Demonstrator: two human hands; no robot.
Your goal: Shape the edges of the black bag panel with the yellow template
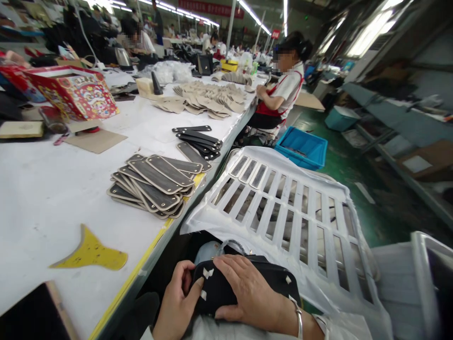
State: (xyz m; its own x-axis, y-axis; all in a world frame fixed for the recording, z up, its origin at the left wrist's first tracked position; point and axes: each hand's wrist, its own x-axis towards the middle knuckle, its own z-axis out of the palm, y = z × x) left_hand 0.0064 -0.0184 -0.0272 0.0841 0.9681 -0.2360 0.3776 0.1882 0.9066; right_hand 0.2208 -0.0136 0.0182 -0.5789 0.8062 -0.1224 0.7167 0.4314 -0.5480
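Observation:
In my lap, at the bottom middle of the head view, lies a black, round-cornered bag piece (262, 274) with several small white tabs on it. My left hand (180, 295) pinches its left end, the thumb on top beside two of the tabs and the fingers curled at the edge. Across its middle lies my right hand (244, 288), fingers over the far edge and thumb along the near side. What is under the piece is hidden. To the left on the table is a pile of dark strips with beige edges (155, 184).
A white slotted rack (283, 208) stands close on my right, with three strips in its slots. On the white table (42, 189) are a yellow template (92, 252), black strips (198, 139) and beige pieces (208, 97). A blue crate (302, 146) is near a seated co-worker (283, 89).

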